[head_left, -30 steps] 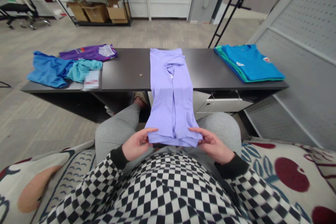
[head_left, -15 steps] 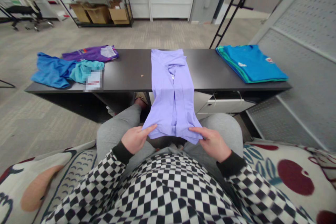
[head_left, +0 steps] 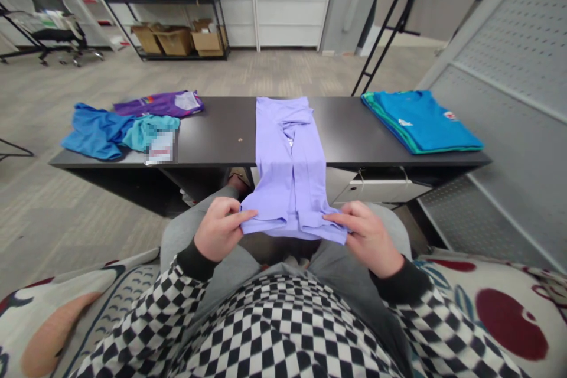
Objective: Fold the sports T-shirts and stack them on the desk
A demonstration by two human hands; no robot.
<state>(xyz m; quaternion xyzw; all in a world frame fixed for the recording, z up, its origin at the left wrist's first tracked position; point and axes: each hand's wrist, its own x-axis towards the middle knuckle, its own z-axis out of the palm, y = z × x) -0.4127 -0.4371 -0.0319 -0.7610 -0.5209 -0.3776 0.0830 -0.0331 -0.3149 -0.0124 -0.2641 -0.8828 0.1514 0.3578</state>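
A lavender shirt (head_left: 290, 159), its sides folded inward, lies lengthwise across the dark table (head_left: 221, 136). Its near end hangs past the front edge, held up over my lap. My left hand (head_left: 220, 228) is closed on the near left corner, thumb on top of the cloth. At the near right corner, my right hand (head_left: 372, 236) grips the fabric the same way. The cloth is spread between both hands, with a gap down its middle. My other fingers are partly hidden beneath the fabric.
Folded blue and green shirts (head_left: 429, 121) are stacked on the table's right. On its left lie a crumpled blue garment (head_left: 95, 133), a teal one (head_left: 144, 132) with a white tag, and a purple one (head_left: 163, 104). A grey perforated panel (head_left: 509, 106) stands at the right.
My hands have moved slightly apart and pulled the shirt's near end wider and flatter. The view has tilted up a little, so the table sits lower in the picture.
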